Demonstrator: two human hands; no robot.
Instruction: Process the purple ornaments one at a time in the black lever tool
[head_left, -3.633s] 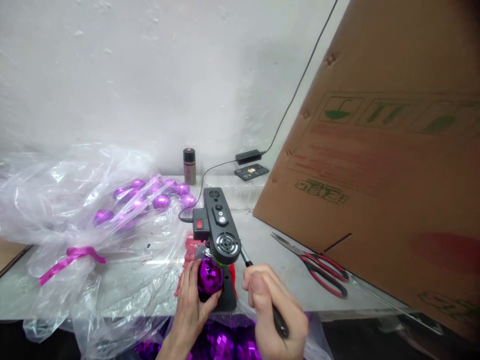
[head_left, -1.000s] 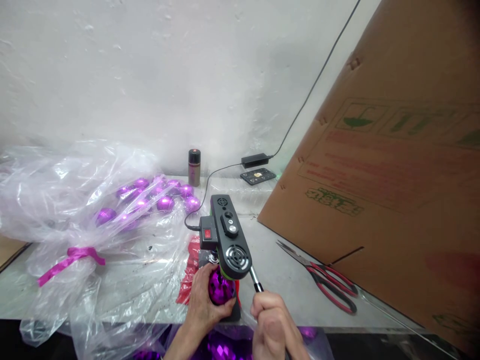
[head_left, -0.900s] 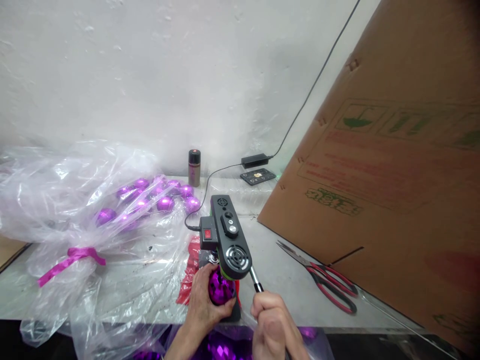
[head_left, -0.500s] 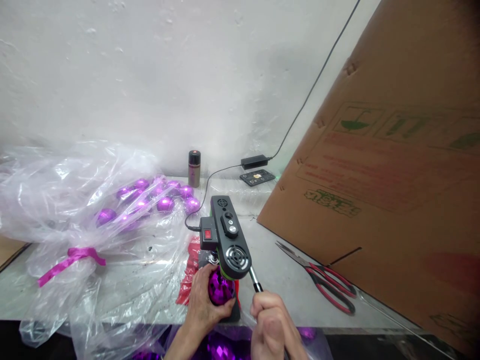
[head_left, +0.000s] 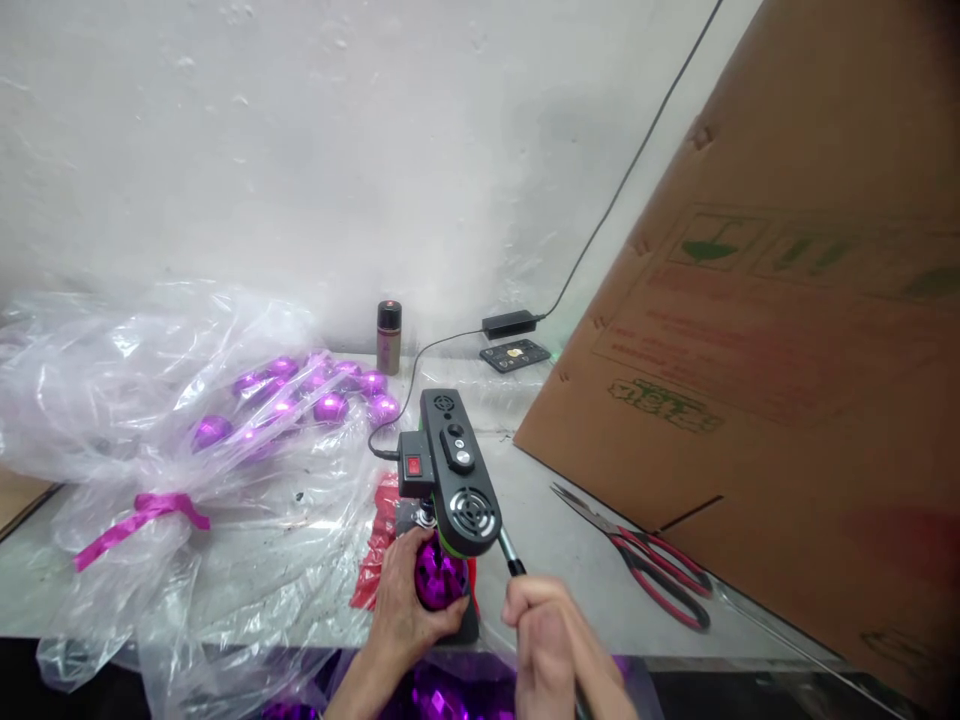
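A shiny purple ball ornament (head_left: 441, 573) sits under the round front end of a black bench machine (head_left: 461, 470) with a red switch. My left hand (head_left: 407, 590) is closed around the ball's left and near sides, fingers behind it and thumb in front. My right hand (head_left: 546, 630) is wrapped round the dark grip of the machine's metal lever (head_left: 511, 552), right of the ball. What lies between the ball's top and the machine head is hidden. Red plastic sheeting (head_left: 377, 550) lies under the machine's base, left of my left hand.
A clear plastic bag (head_left: 142, 400) with purple balls and a pink tie covers the left. Red-handled scissors (head_left: 645, 560) lie at right by a large cardboard box (head_left: 750, 330). Behind stand a spray can (head_left: 388, 338), a phone (head_left: 514, 355) and a power adapter (head_left: 510, 323). More purple balls (head_left: 442, 695) lie below the edge.
My right hand has shifted slightly upward and right on the lever grip. My left hand stays on the purple ball, and the rest is nearly unchanged.
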